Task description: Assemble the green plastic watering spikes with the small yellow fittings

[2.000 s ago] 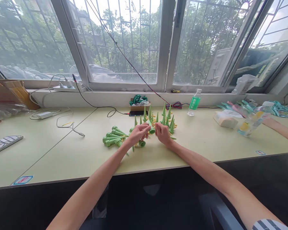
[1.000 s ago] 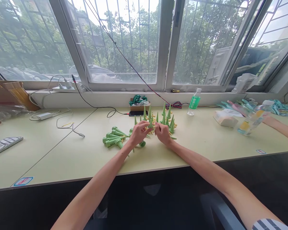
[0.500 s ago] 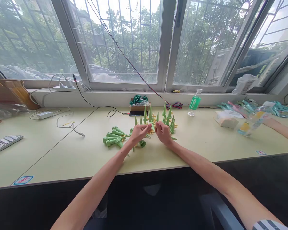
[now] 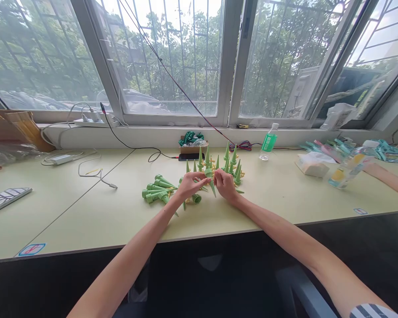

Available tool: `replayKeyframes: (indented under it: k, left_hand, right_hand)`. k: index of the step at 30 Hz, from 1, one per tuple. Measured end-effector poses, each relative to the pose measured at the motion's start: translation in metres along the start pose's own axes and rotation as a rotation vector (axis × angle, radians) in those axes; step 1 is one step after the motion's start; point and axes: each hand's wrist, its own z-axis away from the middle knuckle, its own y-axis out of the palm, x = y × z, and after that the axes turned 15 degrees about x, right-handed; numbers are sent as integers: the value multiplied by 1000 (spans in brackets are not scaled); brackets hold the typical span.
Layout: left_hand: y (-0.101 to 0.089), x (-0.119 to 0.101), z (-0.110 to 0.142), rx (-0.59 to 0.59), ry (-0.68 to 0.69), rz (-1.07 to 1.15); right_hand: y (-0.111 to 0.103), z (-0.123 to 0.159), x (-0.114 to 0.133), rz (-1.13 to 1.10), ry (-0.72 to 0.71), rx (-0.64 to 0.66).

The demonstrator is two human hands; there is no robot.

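Note:
My left hand (image 4: 189, 185) pinches a green plant watering spike (image 4: 212, 189) between thumb and fingers, its point aimed downward. Just right of it, my right hand (image 4: 226, 185) has its fingers closed close to the spike; what they grip, if anything, is hidden. Behind both hands, several green spikes with yellow fittings (image 4: 234, 161) stand upright in a cluster. Beside my left hand lies a pile of green spikes (image 4: 154, 192) on their sides. One loose green cap-like end (image 4: 196, 198) faces me under my left wrist.
A water bottle (image 4: 268, 142), a tissue pack (image 4: 313, 163) and another bottle (image 4: 351, 165) stand to the right, near another person's arm (image 4: 389, 179). At the back are a small box (image 4: 193, 142) and a black phone (image 4: 191, 156). Cables (image 4: 97, 174) lie on the left.
The spike in my left hand has tilted and now shows lower, pointing down between the hands. My left fingers have straightened a little; my right hand has barely moved.

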Motion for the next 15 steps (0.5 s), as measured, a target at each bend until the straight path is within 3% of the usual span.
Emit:
replayKeyframes:
  k: [6,15]
  left_hand:
    - [2,12,0,-85,66,-197]
    - [4,11,-1,-98,142,-218]
  right_hand:
    - [0,0,0,51,10,-5]
    - [1,-1,2,51,21,-35]
